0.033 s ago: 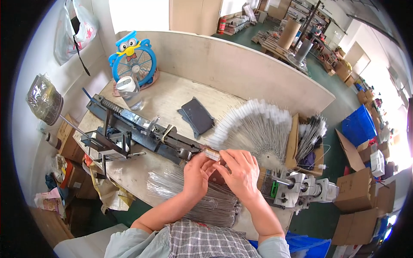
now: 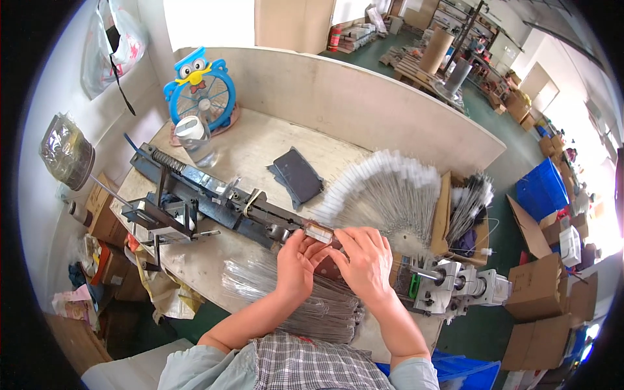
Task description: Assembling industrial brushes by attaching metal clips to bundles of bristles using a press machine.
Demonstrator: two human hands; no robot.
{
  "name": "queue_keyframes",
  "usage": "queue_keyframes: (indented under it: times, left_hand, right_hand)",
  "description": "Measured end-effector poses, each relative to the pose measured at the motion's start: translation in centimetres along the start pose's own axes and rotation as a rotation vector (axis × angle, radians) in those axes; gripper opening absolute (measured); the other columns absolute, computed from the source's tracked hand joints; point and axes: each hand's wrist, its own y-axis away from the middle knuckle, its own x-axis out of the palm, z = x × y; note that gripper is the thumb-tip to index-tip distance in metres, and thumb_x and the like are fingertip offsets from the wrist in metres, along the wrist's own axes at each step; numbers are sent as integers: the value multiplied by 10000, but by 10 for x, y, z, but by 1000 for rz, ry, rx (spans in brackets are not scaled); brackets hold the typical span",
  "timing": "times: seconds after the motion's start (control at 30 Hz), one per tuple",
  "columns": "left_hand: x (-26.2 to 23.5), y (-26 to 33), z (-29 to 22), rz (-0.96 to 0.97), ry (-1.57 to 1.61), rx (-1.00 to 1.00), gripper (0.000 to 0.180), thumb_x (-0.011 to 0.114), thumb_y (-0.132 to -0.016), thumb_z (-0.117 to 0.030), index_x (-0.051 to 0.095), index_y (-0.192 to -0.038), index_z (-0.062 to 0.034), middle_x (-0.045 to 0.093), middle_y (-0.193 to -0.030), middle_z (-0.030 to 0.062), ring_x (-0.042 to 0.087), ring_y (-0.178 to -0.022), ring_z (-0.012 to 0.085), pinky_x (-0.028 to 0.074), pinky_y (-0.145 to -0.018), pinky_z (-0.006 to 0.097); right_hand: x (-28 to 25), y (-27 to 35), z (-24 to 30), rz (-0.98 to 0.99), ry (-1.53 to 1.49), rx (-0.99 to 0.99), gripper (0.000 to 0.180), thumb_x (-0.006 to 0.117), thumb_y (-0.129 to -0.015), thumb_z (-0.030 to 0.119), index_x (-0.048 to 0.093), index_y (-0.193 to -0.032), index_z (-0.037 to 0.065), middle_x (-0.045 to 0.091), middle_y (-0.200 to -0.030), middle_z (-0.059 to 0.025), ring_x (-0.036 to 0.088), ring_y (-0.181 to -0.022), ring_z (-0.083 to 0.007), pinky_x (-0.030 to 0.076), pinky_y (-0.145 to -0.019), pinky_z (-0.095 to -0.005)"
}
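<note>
At the right end of a long black bench fixture (image 2: 221,198), both hands meet around a small pale, shiny rectangular piece (image 2: 318,233) with a brownish edge. My left hand (image 2: 299,265) is closed at its near left side, thumb and fingers pinched together. From the right, my right hand (image 2: 363,259) comes in with its fingers bent and the fingertips at the piece's right end. What exactly lies between the fingertips is too small and partly hidden. Beneath my wrists lies a bundle of thin metal wires (image 2: 312,305).
A fan of white-tipped wire brushes (image 2: 390,188) spreads behind my right hand, beside a cardboard box (image 2: 444,214) of dark ones. A metal clamp device (image 2: 455,286) stands right. Dark cloth (image 2: 297,177), a lidded jar (image 2: 194,133) and a blue fan (image 2: 203,97) are farther back.
My left hand's fingertips have shifted slightly left and down, and more of the pale rectangular piece shows. My right hand has hardly moved.
</note>
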Motion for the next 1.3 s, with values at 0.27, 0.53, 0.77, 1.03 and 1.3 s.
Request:
queue_keyframes:
  times: [0.27, 0.53, 0.77, 1.03, 1.3]
  left_hand:
    - [-4, 4, -2, 25, -113, -33, 574, 304, -956, -527, 498, -1124, -15, 568, -1112, 132, 567, -997, 222, 467, -883, 353]
    - [-14, 9, -3, 77, -368, -82, 492, 388, -969, -393, 406, -1287, -18, 512, -1250, 116, 530, -1087, 208, 417, -925, 346]
    - [-80, 22, -52, -65, -548, 19, 345, 604, -858, -143, 537, -1170, -12, 593, -1126, 122, 605, -948, 216, 499, -775, 324]
    - [-278, 25, -200, -777, -36, 525, 388, 713, -782, -426, 561, -871, -81, 546, -759, -12, 507, -620, 102, 409, -526, 224]
    - [-322, 18, -228, -810, -139, 599, 356, 655, -831, -426, 616, -962, -97, 622, -797, -21, 573, -722, 71, 451, -626, 193]
  right_hand:
    - [4, 16, -10, 105, 22, -7, 178, 627, -717, 82, 651, -892, 56, 606, -804, -39, 550, -867, -224, 437, -738, -354]
    - [-19, 15, -12, 3, -218, 34, 174, 675, -747, 104, 664, -912, 51, 647, -844, -48, 582, -855, -241, 466, -738, -357]
    - [-23, 79, -29, 162, -292, 129, 165, 646, -788, 109, 649, -949, 71, 615, -721, -63, 609, -656, -250, 495, -568, -355]
    - [-14, 117, -31, 543, -214, 413, 112, 610, -826, 211, 655, -862, 115, 606, -862, -44, 615, -791, -267, 497, -649, -399]
    - [-18, 105, -36, 501, -134, 368, 94, 584, -837, 179, 648, -845, 112, 605, -801, -52, 617, -759, -269, 494, -625, -396]
